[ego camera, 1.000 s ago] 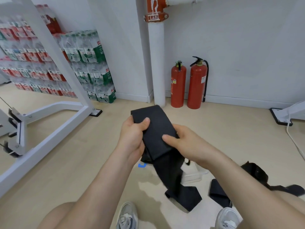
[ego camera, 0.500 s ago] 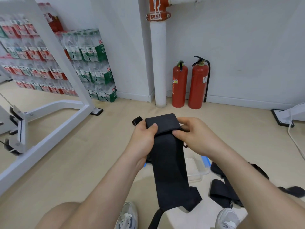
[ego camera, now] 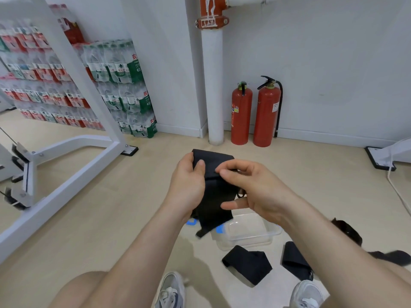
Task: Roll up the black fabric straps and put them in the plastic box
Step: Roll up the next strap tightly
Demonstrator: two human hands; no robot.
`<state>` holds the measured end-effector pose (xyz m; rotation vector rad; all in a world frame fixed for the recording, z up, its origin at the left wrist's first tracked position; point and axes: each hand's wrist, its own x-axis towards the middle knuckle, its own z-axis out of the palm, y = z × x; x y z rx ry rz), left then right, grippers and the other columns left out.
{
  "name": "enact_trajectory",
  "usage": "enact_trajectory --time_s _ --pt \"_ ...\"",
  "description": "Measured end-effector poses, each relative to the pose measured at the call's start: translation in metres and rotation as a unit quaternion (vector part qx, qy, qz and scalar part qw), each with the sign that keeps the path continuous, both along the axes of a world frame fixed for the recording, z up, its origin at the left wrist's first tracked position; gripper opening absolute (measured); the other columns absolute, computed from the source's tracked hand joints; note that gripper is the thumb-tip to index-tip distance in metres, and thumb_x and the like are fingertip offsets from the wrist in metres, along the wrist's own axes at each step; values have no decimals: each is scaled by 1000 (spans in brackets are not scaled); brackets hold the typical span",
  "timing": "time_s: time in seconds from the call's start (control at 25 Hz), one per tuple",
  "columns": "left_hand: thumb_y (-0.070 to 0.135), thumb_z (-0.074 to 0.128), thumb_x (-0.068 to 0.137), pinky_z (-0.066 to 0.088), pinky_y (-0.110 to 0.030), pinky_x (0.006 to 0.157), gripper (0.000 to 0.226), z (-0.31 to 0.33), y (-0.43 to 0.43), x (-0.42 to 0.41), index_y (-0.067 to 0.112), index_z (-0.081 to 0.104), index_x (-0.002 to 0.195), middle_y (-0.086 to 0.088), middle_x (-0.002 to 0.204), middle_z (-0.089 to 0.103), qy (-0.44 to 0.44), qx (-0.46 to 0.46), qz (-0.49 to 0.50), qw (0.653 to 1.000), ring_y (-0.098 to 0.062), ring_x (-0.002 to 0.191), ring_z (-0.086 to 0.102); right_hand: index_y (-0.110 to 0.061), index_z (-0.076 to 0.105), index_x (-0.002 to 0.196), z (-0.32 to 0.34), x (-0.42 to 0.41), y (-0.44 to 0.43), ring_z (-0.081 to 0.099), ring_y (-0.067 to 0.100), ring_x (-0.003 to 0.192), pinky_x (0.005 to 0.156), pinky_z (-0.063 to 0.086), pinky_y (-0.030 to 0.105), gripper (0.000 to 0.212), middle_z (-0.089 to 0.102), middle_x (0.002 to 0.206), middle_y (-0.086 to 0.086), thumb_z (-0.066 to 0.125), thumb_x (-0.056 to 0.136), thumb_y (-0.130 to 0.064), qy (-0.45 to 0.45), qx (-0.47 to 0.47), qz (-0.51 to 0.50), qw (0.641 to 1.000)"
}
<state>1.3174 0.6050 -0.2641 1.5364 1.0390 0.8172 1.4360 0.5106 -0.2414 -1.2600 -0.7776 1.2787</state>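
Currently left hand [ego camera: 188, 185] grips the strap [ego camera: 214, 196] at top, right hand [ego camera: 260, 190] pinches it w/ thumb & forefinger, others splayed — loose pinch, roll may unwind.

Center frame: left hand [ego camera: 188, 182] grips black strap [ego camera: 213, 174], right hand [ego camera: 255, 187] pinches its fold. Clear plastic box [ego camera: 251, 232] below, two loose straps [ego camera: 248, 264] lower right. Fire extinguishers [ego camera: 255, 112] behind.

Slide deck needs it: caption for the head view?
Left hand and right hand hold a black strap above a plastic box.
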Motion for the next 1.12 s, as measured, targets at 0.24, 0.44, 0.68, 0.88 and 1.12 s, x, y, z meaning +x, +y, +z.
enact_trajectory --time_s 0.24,0.44,0.68,0.88,1.12 --pt "23 62 95 57 -35 87 22 16 -1 -19 22 62 117 -1 108 73 14 -61 -164 984 -16 98 71 -6 75 93 -1 5 7 71 21 80 55 59 29 26 71 98 11 52 95 6 112 35 -104 988" --pt "7 61 94 58 -39 85 26 15 -1 -33 20 60 117 -3 106 75 97 -65 -255 960 -21 96 72 -13 71 107 0 27 10 66 20 97 59 59 30 33 65 122 10 42 101 2 99 63 -231 966" --pt "14 59 97 52 -28 51 10 23 -9 -27 18 55 106 -15 87 74 -40 -15 -149 988 -23 67 71 -48 17 150 -4 14 1 44 7 125 99 44 28 104 33 141 -12 85 72 -39 -331 19 -41 943" --pt "12 71 87 56 -36 68 46 28 -4 -33 32 47 121 -11 101 74 -67 -34 -202 977 -26 80 72 -41 26 149 -12 4 8 54 5 119 83 57 25 105 45 137 -12 85 71 -3 -167 98 -103 976" --pt "-2 76 71 56 -24 70 21 40 -3 -44 14 74 85 -12 79 73 -42 7 -243 969 -18 73 71 -29 35 148 -8 17 8 69 19 108 83 59 37 98 60 127 -1 75 71 15 4 141 -117 983"
